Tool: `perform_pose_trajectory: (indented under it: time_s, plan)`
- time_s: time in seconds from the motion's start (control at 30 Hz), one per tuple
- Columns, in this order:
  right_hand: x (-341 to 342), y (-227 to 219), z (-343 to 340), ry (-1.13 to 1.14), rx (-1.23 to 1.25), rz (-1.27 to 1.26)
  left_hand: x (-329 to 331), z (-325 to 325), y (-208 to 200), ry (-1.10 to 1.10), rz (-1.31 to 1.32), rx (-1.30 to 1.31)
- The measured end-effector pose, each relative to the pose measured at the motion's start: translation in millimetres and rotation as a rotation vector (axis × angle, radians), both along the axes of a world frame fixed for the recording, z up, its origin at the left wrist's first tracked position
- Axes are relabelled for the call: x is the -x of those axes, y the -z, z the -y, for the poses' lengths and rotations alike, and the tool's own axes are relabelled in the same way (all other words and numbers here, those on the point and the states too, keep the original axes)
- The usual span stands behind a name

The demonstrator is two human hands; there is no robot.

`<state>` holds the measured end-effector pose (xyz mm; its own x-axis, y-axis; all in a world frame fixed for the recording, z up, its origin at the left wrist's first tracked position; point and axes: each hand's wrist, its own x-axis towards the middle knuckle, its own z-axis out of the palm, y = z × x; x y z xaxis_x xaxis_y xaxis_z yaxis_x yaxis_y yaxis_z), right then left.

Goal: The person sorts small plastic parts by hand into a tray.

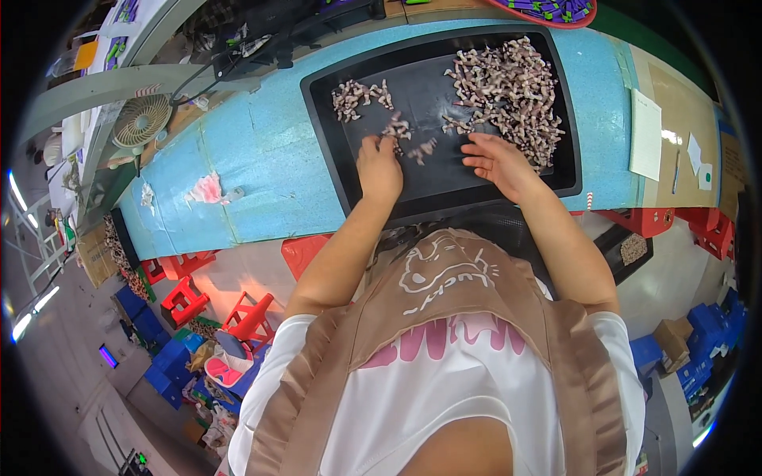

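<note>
A large black tray (432, 75) lies on the blue-covered table in front of me. Its right side holds a big heap of small whitish-and-brown moulded pieces (512, 95), too small to make out in detail. A smaller cluster (357, 99) of the same pieces sits at the far left of the tray. My left hand (379, 170) is over the tray's near left part, fingers curled in beside a few loose pieces (395, 127); what they pinch is hidden. Blurred pieces (422, 151) lie just right of it. By the heap's near left edge, my right hand (498, 165) is open, fingers apart, holding nothing visible.
A red basket (548, 14) of purple-and-green items stands beyond the tray. On the left are a small fan (143, 120) and a crumpled pink-and-white tissue (208, 189). A white sheet (645, 135) lies at right. Red stools (248, 317) stand below the table's left side.
</note>
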<state>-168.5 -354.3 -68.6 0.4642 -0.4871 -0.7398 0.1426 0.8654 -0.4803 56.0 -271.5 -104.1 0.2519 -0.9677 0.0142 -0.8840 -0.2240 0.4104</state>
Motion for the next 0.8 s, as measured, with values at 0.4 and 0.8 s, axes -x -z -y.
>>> perform_pose_trajectory:
  time_s: [0.4, 0.8]
  plan:
    - [-18.8, -2.5, -16.3, -0.585, 0.31, -0.134, 56.5, -3.2, -23.7, -0.36, -1.334, -0.229]
    - [5.3, 3.7, -0.3, 0.145, 0.1, -0.145, 51.3, -2.2, 2.1, 0.199, -0.319, -0.55]
